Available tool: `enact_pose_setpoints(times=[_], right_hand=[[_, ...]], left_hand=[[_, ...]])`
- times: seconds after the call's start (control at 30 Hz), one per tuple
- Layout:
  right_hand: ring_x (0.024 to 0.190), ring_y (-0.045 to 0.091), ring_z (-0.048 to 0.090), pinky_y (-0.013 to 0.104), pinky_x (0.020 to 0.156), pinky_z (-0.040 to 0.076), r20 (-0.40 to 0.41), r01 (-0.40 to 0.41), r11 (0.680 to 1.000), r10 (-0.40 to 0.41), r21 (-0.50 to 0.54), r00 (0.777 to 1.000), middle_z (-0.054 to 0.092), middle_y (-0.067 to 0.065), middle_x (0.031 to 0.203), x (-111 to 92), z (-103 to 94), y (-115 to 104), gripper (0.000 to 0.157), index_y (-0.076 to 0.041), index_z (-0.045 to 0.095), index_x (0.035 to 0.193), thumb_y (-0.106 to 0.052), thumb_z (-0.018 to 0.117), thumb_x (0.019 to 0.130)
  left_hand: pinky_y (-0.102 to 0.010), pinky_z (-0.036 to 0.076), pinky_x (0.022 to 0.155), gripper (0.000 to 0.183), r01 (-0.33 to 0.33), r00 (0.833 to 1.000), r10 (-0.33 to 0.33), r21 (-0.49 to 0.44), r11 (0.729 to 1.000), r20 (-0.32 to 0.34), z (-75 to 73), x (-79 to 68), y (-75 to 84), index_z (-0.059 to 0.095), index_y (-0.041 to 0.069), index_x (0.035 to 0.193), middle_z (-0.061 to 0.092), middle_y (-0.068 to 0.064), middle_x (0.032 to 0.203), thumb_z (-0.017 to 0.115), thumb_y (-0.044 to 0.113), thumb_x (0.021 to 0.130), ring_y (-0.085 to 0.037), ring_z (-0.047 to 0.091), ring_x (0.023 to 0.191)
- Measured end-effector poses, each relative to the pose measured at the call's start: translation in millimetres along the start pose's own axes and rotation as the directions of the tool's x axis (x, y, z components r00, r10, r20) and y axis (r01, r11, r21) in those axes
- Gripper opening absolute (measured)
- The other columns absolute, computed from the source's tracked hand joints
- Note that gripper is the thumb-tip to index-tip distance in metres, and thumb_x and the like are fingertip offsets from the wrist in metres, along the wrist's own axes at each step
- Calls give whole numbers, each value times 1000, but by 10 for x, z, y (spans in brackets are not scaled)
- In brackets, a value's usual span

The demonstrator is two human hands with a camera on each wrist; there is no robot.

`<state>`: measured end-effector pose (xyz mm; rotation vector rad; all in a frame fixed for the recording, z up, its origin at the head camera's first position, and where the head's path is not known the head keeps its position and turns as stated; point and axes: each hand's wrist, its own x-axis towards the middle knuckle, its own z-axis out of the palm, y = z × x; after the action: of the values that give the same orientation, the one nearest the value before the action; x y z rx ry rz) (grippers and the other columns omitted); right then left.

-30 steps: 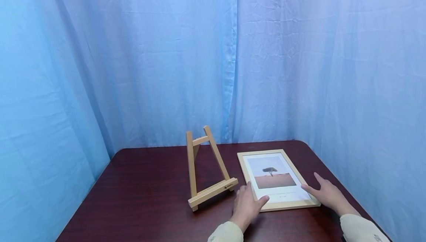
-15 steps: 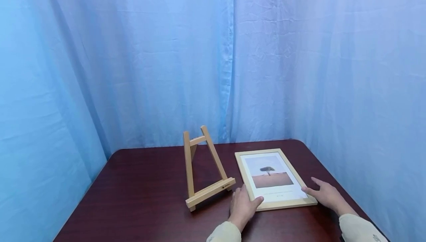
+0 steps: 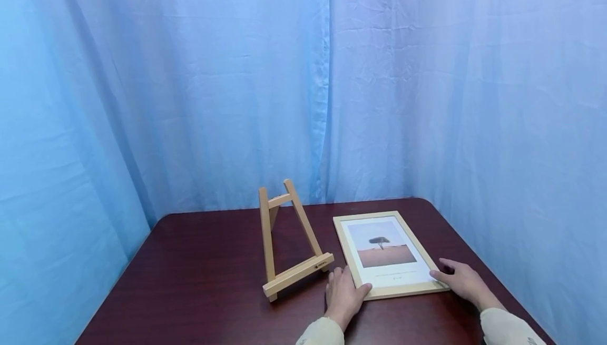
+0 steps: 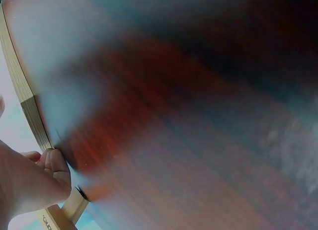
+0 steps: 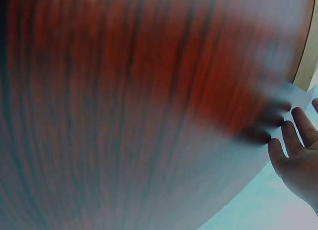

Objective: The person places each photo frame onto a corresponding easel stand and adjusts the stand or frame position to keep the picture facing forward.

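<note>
A picture frame [image 3: 385, 253] with a pale wood border lies flat on the table, showing a lone tree over a pinkish field. At its near left corner, my left hand [image 3: 342, 293] grips the border, thumb on top and fingers along the side. The left wrist view shows those curled fingers [image 4: 58, 163] right at the frame's edge. My right hand [image 3: 464, 283] is at the near right corner, thumb tip at the border. Its other fingers [image 5: 290, 138] extend beside the frame, tips down at the tabletop in the right wrist view.
A small wooden tabletop easel [image 3: 297, 275] stands left of the frame, its front ledge close to my left fingers. The dark red-brown table [image 3: 189, 282] has rounded far corners. Blue curtains [image 3: 237, 97] hang behind and on both sides.
My left hand has closed in on the frame's near left corner, its thumb now lower on the border. The right fingers have come down beside the frame. The head view has shifted slightly.
</note>
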<state>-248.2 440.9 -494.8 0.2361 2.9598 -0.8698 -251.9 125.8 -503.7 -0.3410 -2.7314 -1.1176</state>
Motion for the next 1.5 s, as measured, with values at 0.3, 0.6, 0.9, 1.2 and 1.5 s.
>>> enact_pose_setpoints(times=[0.3,0.6,0.9,1.2,1.5], right_hand=[[124,60,37,66,97,37,-57,3,999,-1,34,998,42,42,136,3,65,-8,81,15,44,139,-51,62,94],[123,61,36,75,89,32,-90,-15,1000,13,-15,996,42,39,138,53,123,52,75,7,51,139,-52,62,93],[124,65,30,77,90,27,-75,-31,999,30,-16,997,36,41,140,41,124,28,63,7,53,136,-41,62,96],[122,67,26,78,90,24,-111,-31,999,29,-16,993,33,42,141,35,177,-18,51,10,56,131,-27,62,96],[124,67,26,78,93,24,-109,-36,999,35,-3,993,32,43,141,34,178,-36,49,11,57,130,-24,62,95]], left_hand=[[-42,45,81,51,-23,1000,24,44,999,-19,52,-1,-49,67,1,114,55,-7,96,81,37,79,-26,51,94],[-44,45,87,42,-2,1000,3,92,996,-10,105,25,-72,68,2,114,57,-9,104,78,29,84,-28,52,101],[-46,45,88,34,-6,1000,7,125,992,-5,109,27,-36,70,1,109,57,-12,108,77,26,85,-29,52,105],[-44,45,84,27,-16,1000,17,171,985,-3,97,26,-21,70,1,94,55,-12,107,75,26,86,-29,51,103],[-45,45,84,27,7,999,-11,128,992,32,76,57,-5,69,0,93,54,-13,107,76,25,85,-31,49,103]])
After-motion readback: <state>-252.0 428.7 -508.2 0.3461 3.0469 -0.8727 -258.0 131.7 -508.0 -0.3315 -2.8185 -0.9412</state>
